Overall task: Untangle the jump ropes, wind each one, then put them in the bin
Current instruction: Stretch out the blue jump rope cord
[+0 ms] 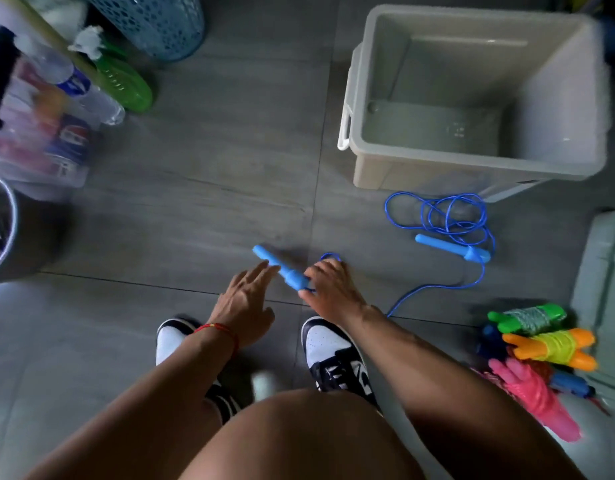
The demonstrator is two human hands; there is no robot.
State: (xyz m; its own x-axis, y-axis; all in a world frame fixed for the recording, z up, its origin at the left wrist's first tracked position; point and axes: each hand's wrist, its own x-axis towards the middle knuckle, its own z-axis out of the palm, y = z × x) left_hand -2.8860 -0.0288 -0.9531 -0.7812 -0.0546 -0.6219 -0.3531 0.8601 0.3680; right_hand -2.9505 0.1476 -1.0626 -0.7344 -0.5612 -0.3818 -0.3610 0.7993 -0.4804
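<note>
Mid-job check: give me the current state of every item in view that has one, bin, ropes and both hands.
Grey plastic bin: upright, open, nothing inside.
Blue jump rope cord: unwound, looped loosely on the floor.
Far blue plastic handle: lying on the floor.
Near blue plastic handle: held at its cord end.
Right hand: grip closed on the near handle.
Left hand: fingers straight, holding nothing.
Green, orange and pink jump ropes: wound, piled on the floor.

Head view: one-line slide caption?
Right hand grips one blue handle, left hand open beside it; rope lies loose before the empty bin.
</note>
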